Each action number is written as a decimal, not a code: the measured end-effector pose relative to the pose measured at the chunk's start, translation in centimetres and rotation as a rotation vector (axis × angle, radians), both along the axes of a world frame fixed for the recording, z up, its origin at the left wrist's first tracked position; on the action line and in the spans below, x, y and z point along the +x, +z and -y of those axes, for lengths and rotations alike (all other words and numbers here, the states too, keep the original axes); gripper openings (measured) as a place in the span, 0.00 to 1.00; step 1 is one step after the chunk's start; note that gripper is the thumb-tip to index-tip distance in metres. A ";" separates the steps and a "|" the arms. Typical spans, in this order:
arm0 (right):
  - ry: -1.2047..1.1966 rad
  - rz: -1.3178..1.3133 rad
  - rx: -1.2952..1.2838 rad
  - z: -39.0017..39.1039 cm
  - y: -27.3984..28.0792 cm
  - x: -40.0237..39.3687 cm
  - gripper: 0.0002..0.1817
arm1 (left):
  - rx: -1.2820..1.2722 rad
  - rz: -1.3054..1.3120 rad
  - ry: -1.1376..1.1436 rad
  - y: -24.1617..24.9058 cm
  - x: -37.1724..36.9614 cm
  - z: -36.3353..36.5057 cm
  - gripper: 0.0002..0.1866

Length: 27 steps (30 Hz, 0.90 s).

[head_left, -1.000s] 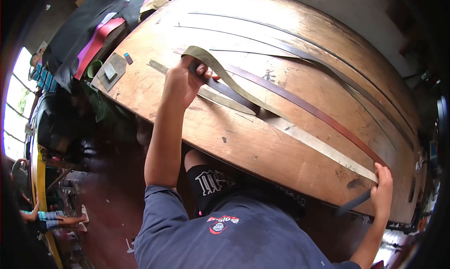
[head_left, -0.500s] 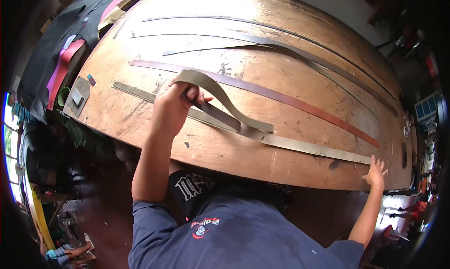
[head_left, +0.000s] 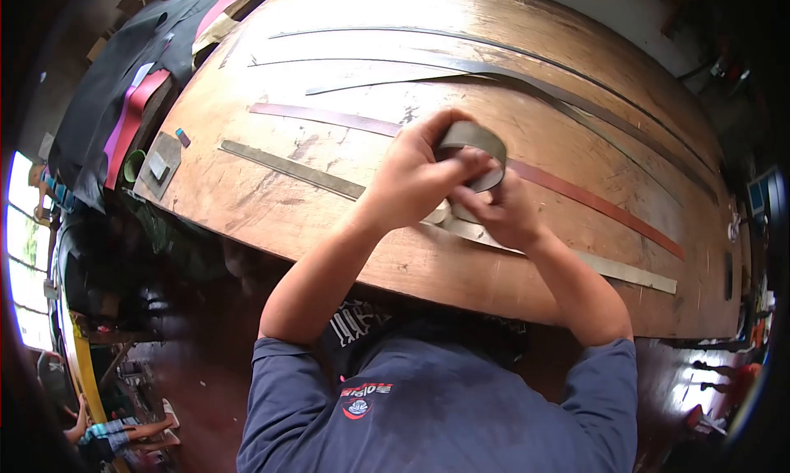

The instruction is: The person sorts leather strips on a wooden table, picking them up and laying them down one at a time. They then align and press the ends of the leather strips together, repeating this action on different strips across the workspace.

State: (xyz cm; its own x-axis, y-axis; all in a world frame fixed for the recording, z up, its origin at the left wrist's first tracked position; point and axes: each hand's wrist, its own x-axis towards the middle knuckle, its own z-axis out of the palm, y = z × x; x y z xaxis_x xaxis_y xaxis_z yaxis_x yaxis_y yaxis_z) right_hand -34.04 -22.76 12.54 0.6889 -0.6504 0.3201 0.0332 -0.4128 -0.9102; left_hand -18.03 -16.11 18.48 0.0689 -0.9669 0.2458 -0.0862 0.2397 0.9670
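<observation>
An olive-grey leather strap (head_left: 471, 135) is bent into a loop above the table, its inner face pale. My left hand (head_left: 415, 170) is closed on this loop from the left, with the thumb across its inside. Close against it, my right hand (head_left: 512, 214) has its fingers pinched at the lower edge of the loop; they are slightly blurred. Under my hands a long olive strip (head_left: 288, 167) lies on the wooden table, and a pale strip end (head_left: 634, 274) shows to the right. My hands and forearms hide the middle of these.
A reddish-brown strap (head_left: 605, 207) lies just beyond my hands on the wooden table (head_left: 329, 226). Farther back are several dark straps (head_left: 568, 78). Dark leather sheets (head_left: 103, 86) are piled at the left, near a small board (head_left: 159, 167). Another person's legs (head_left: 148, 432) show at lower left.
My right hand has left the far right end of the pale strip and joined my left. The left hand has moved right, and the hanging strap is now a tight loop.
</observation>
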 end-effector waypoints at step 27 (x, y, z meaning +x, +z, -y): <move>-0.529 -0.609 -0.688 5.6 7.5 -16.5 0.12 | -0.096 1.059 0.157 -11.7 8.8 -4.0 0.20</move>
